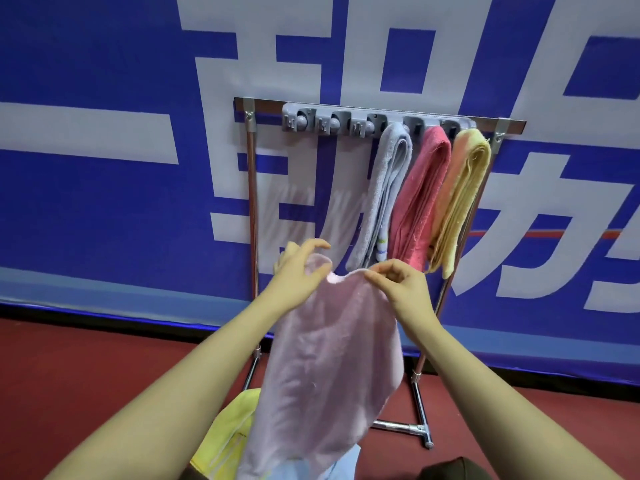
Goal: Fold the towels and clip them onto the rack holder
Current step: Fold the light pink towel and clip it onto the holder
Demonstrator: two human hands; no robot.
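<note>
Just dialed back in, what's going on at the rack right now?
A person holds a light pink towel up in front of the rack. The left hand grips its upper left edge and the right hand pinches the top edge. Three folded towels already hang from the grey clip holder: a grey-blue towel, a dark pink towel and a yellow towel. Three clips at the left stand free. More towels lie below.

Red floor (86,375) w/ rack stand (398,425) (yellow towel (230,431) alongside)

Fluffy matt pink towel (325,362); shiny metal rack frame (252,188); grey plastic holder (377,120).
</note>
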